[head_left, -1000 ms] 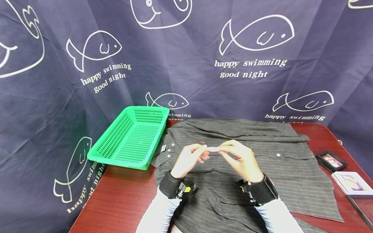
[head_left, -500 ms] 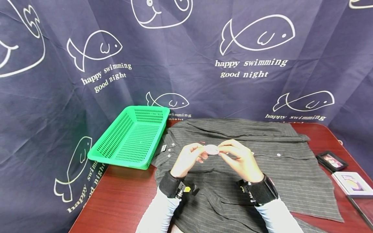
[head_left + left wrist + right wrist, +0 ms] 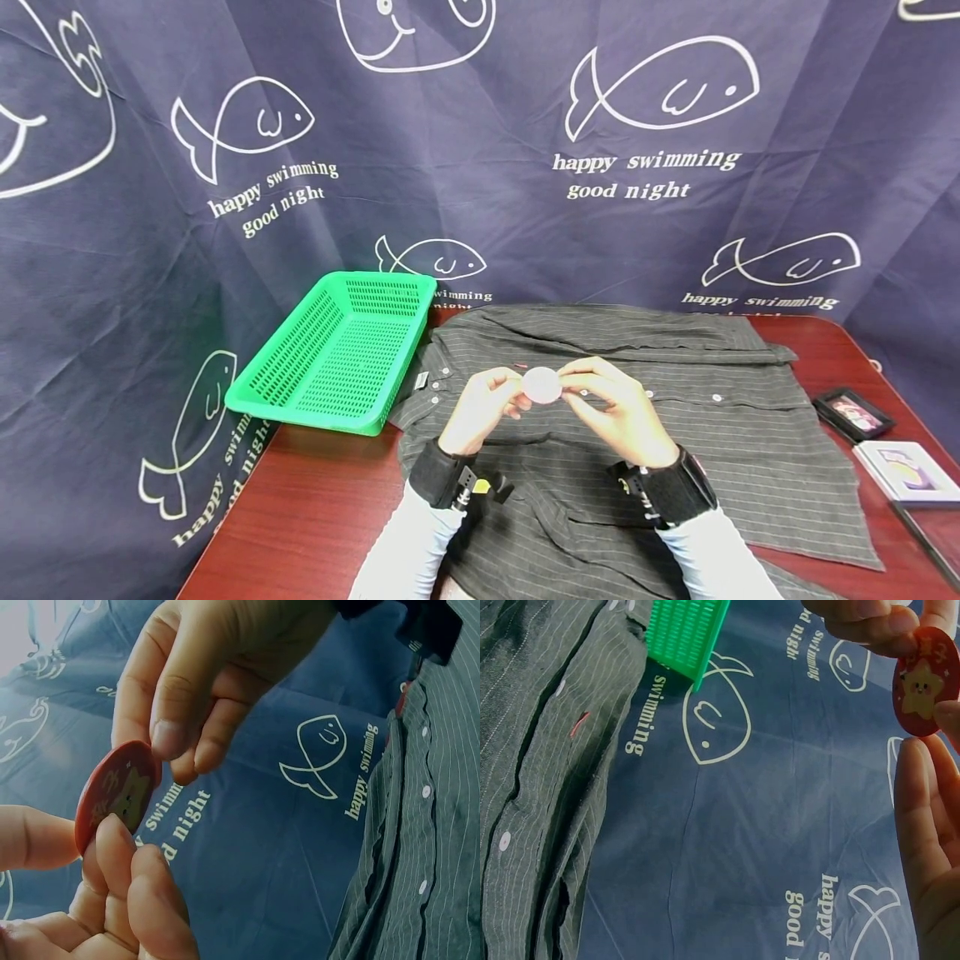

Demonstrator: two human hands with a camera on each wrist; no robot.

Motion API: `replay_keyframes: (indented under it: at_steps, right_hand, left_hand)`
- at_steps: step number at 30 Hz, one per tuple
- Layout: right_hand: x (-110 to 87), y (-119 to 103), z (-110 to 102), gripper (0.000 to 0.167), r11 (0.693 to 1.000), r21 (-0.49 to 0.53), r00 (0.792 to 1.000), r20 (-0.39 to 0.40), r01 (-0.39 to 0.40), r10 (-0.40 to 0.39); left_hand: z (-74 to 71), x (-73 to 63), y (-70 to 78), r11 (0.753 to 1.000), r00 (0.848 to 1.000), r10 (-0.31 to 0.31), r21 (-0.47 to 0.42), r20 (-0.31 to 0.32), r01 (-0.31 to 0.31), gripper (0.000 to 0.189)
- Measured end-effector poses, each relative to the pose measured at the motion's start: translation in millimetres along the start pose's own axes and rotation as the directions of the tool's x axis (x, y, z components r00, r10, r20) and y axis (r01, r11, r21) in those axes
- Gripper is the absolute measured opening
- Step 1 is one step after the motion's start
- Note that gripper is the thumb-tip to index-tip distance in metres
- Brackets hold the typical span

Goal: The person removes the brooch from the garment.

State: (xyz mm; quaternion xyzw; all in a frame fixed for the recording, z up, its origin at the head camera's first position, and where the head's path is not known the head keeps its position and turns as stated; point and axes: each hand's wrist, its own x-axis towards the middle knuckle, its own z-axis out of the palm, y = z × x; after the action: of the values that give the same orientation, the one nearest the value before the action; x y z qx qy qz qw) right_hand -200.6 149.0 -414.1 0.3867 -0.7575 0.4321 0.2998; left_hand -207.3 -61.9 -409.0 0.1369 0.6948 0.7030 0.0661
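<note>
Between both hands, above a dark grey striped shirt (image 3: 660, 483), is a thin round badge (image 3: 542, 385). Thumb and fingers of my left hand (image 3: 480, 412) pinch its left edge; those of my right hand (image 3: 618, 412) pinch the opposite edge. Its face looks pale in the head view. In the right wrist view the badge (image 3: 922, 682) is red with a smiling yellow star. The left wrist view has the badge (image 3: 120, 787) tilted, with the left hand (image 3: 97, 900) below it and the right hand (image 3: 202, 682) above.
A green basket (image 3: 356, 417) stands at the left on the red-brown table (image 3: 322, 508). Along the right edge lie a small black picture frame (image 3: 853, 414) and a white picture frame (image 3: 907, 472). Behind hangs a blue fish-print cloth (image 3: 517, 225).
The badge has turned from edge-on, through a narrow oval, to nearly full round in the head view. Both hands have stayed almost in place.
</note>
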Motion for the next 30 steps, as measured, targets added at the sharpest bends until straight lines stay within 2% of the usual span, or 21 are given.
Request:
replay_keyframes:
  at_steps: [6, 10, 13, 15, 20, 25, 28, 30]
  right_hand:
    - [0.6, -1, -4, 0.035, 0.998, 0.024, 0.999, 0.007, -0.051, 0.051]
    - [3.3, -2, -5, 0.035, 0.994, 0.061, 0.996, -0.027, -0.087, 0.089]
    - [6.7, -7, -6, 0.031, 0.985, 0.087, 0.987, -0.056, -0.148, 0.153]
    - [10.2, -14, -7, 0.028, 0.973, 0.103, 0.975, -0.062, -0.207, 0.214]
    - [10.8, -17, -6, 0.022, 0.91, 0.172, 0.921, -0.031, -0.378, 0.389]
    - [7.1, -12, -2, 0.02, 0.852, 0.204, 0.873, 0.022, -0.482, 0.488]
    - [6.1, -12, 0, 0.018, 0.841, 0.2, 0.862, 0.041, -0.502, 0.505]
    - [5.9, -12, 1, 0.018, 0.839, 0.208, 0.863, 0.049, -0.502, 0.504]
  left_hand:
    - [1.0, 1.1, -2.0, 0.995, 0.999, 0.035, 0.099, -0.032, -0.031, 0.02]
    - [0.5, 0.2, -1.4, 0.987, 0.997, 0.067, 0.147, -0.027, -0.063, 0.019]
    - [-0.6, -0.7, -0.6, 0.979, 0.995, 0.098, 0.183, -0.013, -0.094, 0.018]
    - [-1.2, -0.9, -0.4, 0.972, 0.993, 0.12, 0.204, 0.002, -0.118, 0.019]
    - [-2.5, -0.9, 0.3, 0.95, 0.988, 0.149, 0.271, 0.031, -0.152, 0.019]
    - [-4.0, -1.8, -0.2, 0.917, 0.978, 0.195, 0.342, 0.068, -0.206, 0.017]
    - [-4.3, -2.4, -0.9, 0.896, 0.97, 0.228, 0.37, 0.086, -0.243, 0.016]
    - [-4.1, -2.7, -0.7, 0.883, 0.964, 0.25, 0.387, 0.094, -0.267, 0.015]
